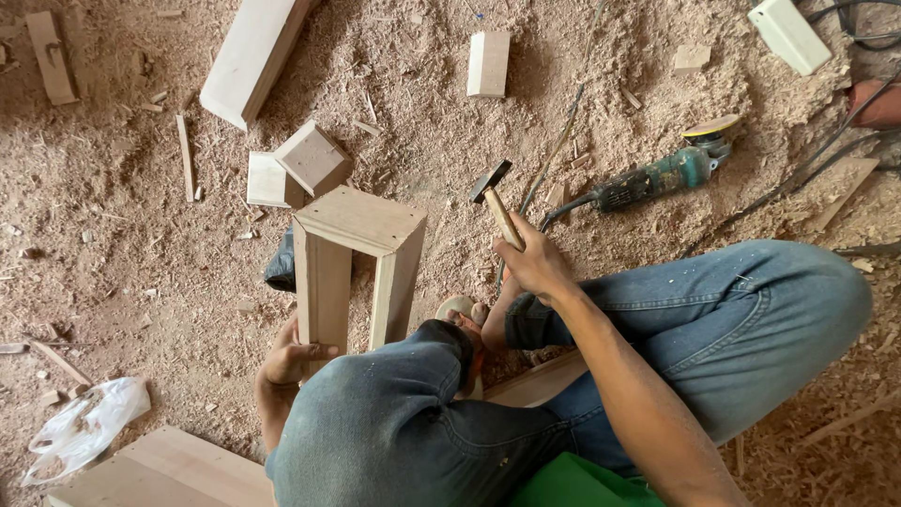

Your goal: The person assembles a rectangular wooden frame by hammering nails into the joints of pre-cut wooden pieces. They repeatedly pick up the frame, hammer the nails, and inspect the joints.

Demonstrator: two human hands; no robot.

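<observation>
Grasping a hammer (495, 203) by its handle, the right hand (535, 266) is hovering beside the wooden frame (352, 268) that the left hand (286, 366) is clenching.

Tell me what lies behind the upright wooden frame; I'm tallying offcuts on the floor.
Behind the wooden frame lie two small wood blocks on the sawdust floor. A dark object shows at its left side, mostly hidden by the frame, so its kind is unclear.

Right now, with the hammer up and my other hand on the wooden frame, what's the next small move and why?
Probably bring the hammer down onto the frame's top corner: the right hand holds it raised beside that joint, while the left hand steadies the upright leg.
</observation>
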